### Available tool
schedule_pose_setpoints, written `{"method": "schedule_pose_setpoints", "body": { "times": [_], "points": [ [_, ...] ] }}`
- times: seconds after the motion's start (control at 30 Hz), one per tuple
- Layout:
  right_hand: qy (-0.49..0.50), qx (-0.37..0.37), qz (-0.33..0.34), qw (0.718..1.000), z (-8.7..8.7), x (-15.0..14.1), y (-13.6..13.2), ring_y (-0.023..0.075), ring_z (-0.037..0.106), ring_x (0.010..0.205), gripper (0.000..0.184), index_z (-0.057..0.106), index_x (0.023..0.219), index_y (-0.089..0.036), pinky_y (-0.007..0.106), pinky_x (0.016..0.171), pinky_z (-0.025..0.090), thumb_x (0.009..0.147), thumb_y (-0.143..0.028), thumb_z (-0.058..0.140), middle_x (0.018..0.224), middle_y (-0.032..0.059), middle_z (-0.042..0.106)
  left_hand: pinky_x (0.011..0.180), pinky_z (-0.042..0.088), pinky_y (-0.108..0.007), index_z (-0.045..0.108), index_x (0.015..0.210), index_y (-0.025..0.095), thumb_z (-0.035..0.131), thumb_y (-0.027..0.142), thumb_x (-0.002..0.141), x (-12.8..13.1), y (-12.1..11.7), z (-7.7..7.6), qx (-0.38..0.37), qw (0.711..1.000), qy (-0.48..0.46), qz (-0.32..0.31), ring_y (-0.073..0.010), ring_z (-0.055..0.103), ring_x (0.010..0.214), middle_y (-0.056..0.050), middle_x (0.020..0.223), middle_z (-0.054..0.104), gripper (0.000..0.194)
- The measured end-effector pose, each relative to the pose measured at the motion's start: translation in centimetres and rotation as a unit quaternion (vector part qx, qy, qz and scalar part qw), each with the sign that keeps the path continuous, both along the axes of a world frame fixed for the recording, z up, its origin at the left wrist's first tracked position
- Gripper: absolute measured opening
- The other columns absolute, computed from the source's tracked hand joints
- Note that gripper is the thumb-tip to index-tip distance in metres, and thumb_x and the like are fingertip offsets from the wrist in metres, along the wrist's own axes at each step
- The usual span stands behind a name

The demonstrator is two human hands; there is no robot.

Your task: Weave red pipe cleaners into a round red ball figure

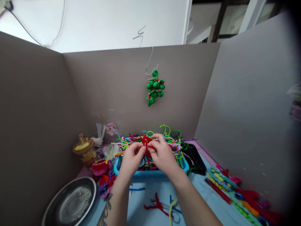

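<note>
Red pipe cleaners (146, 141) are pinched between the fingertips of both hands, in front of the heap behind them. My left hand (133, 157) has thumb and forefinger closed on the red strands from the left. From the right, my right hand (162, 154) grips the same red piece with bent fingers. Just beyond and below the hands stands a blue tray (150, 174) piled with many-coloured pipe cleaners (180, 147). On the table under my forearms lie a twisted red pipe cleaner piece (158, 204), a pale yellow strand (172, 211) and what look like scissors (176, 217).
Grey panels (113, 84) enclose the table. A green-and-red ornament (155, 88) hangs from a wire hook. At left are a metal bowl (70, 201), a brown-lidded cup (86, 150) and fuzzy pieces (107, 182). A black tablet-like slab (196, 160) and colourful fuzzy strips (235, 194) lie right.
</note>
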State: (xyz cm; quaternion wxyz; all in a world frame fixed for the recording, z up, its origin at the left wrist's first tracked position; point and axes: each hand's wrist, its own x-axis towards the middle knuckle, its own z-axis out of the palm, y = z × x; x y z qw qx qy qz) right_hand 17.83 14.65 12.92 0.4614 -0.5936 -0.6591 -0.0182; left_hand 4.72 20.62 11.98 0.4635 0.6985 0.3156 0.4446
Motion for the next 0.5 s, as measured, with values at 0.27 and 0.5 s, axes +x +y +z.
{"method": "schedule_pose_setpoints", "body": {
  "times": [0.27, 0.5],
  "points": [
    [0.021, -0.01, 0.015, 1.0, -0.16, 0.05, 0.19, 0.0182, 0.055, 0.088, 0.012, 0.056, 0.071, -0.018, 0.034, 0.082, 0.044, 0.081, -0.017, 0.049, 0.11, 0.0081, 0.048, 0.063, 0.041, -0.025, 0.063, 0.073, 0.017, 0.057, 0.027, 0.077, 0.1, -0.19, 0.03, 0.038, 0.999, 0.01, 0.021, -0.016, 0.055, 0.067, -0.003, 0.071, 0.061, 0.013],
    [0.03, -0.005, -0.01, 1.0, -0.42, -0.2, 0.4, 0.0182, 0.055, 0.086, 0.013, 0.056, 0.07, -0.019, 0.033, 0.078, 0.045, 0.077, -0.011, 0.049, 0.111, 0.0081, 0.047, 0.065, 0.039, -0.027, 0.063, 0.064, 0.017, 0.058, 0.02, 0.073, 0.53, -0.83, 0.19, 0.145, 0.98, 0.064, 0.123, -0.0169, 0.055, 0.069, -0.003, 0.069, 0.06, 0.011]
  ]
}}
